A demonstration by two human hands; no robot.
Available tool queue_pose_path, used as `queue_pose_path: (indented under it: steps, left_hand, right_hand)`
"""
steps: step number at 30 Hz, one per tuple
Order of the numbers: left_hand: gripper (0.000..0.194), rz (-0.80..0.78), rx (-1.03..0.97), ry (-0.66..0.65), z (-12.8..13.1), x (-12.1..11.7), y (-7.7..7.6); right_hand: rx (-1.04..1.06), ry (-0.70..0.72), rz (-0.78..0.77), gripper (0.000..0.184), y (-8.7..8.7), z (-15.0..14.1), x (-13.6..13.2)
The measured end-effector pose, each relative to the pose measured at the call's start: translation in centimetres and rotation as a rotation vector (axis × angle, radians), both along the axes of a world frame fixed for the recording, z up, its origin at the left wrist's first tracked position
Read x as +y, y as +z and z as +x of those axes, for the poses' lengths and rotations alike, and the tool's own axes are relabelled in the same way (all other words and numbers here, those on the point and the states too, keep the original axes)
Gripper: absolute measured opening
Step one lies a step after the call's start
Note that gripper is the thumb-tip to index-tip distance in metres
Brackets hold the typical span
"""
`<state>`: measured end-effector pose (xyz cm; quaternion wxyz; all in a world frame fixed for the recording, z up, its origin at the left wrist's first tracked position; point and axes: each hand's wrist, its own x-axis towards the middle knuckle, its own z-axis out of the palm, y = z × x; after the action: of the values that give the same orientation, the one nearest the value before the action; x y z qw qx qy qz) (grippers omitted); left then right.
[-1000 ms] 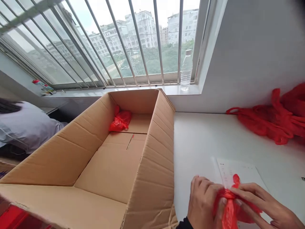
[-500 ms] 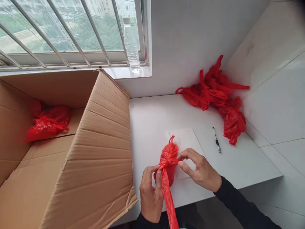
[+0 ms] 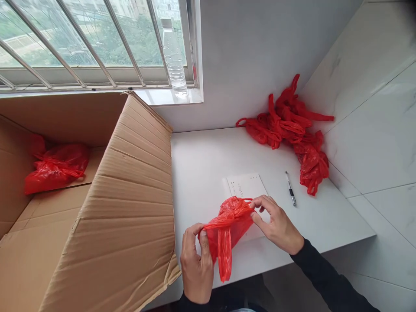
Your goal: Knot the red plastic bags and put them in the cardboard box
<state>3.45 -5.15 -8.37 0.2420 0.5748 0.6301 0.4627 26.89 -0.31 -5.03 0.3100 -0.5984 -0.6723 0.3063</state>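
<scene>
One bag (image 3: 61, 169) is already inside the box (image 3: 130, 208). The left hand (image 3: 196, 268) and right hand (image 3: 277, 227) pinch opposite sides of a second bag (image 3: 227, 216) near the table's (image 3: 201, 160) front edge, its knot unclear; a red heap (image 3: 286, 125) remains at the back right corner.

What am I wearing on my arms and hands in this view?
Black sleeves, long and plain with no marking that shows. The right sleeve ends at the wrist; only a bit of the left sleeve shows, at the bottom edge. Your left hand and right hand are bare, with no gloves or rings visible.
</scene>
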Motion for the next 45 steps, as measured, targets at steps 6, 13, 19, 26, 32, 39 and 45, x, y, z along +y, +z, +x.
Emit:
queue_pose_path:
  steps: [6,13,19,26,32,39,45]
  left_hand:
    - [0.038,0.097,0.097,-0.244,1.1,1.5,1.6]
    - [0.008,0.077,0.044,-0.047,0.0,1.7,1.5]
    - [0.037,0.068,0.057,-0.136,0.8,1.9,2.6]
    - [0.008,0.047,-0.061,0.023,0.5,2.3,3.9]
    - [0.033,0.024,-0.077,0.029,0.4,1.9,5.7]
    - [0.03,0.285,0.03,-0.04,0.1,1.7,10.0]
    - [0.022,0.053,-0.124,-0.027,0.0,-0.2,12.7]
  right_hand:
    - [-0.002,0.116,0.062,0.028,0.4,-2.5,-0.4]
    - [0.055,-0.035,0.011,0.01,0.3,-0.6,0.1]
    - [0.103,-0.049,-0.036,0.023,0.4,-0.5,-0.5]
    - [0.33,-0.22,-0.086,0.023,0.6,-0.6,-0.5]
    - [0.455,-0.212,-0.104,0.032,0.6,0.6,-1.0]
    - [0.466,-0.341,-0.109,0.044,2.2,0.5,-2.3]
    - [0.477,-0.35,-0.072,0.036,2.3,2.1,-4.1]
